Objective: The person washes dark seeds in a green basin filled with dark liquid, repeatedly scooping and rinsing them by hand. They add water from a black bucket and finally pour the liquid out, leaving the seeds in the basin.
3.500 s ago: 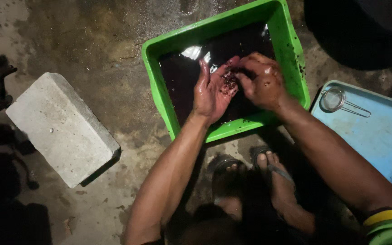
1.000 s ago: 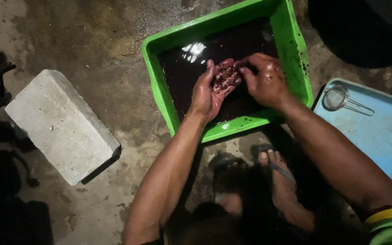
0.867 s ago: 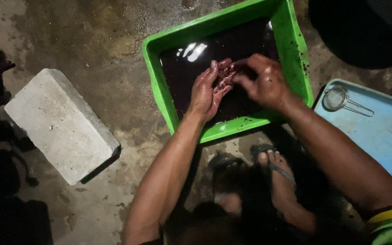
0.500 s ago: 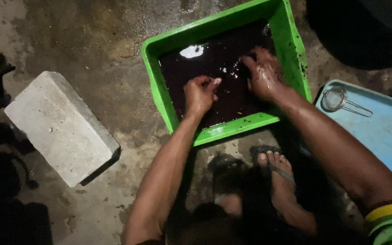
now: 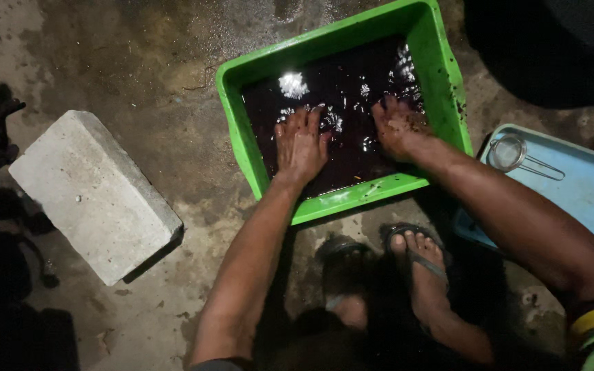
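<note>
My left hand [image 5: 300,144] and right hand [image 5: 399,127], cupped together a second ago, now lie apart, fingers spread flat in the dark water. The green tub [image 5: 242,148] sits at twelve o'clock (concrete block [image 5: 94,196] at nine).

I observed both bare forearms extended forward, the left hand [image 5: 301,143] lying palm-down with fingers spread, the right hand [image 5: 398,126] likewise flat and palm-down, the two well apart.

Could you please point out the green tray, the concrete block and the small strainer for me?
green tray [image 5: 242,148]: head view, on its left rim.
concrete block [image 5: 94,196]: head view, middle of its top face.
small strainer [image 5: 507,152]: head view, on its round mesh bowl.
</note>
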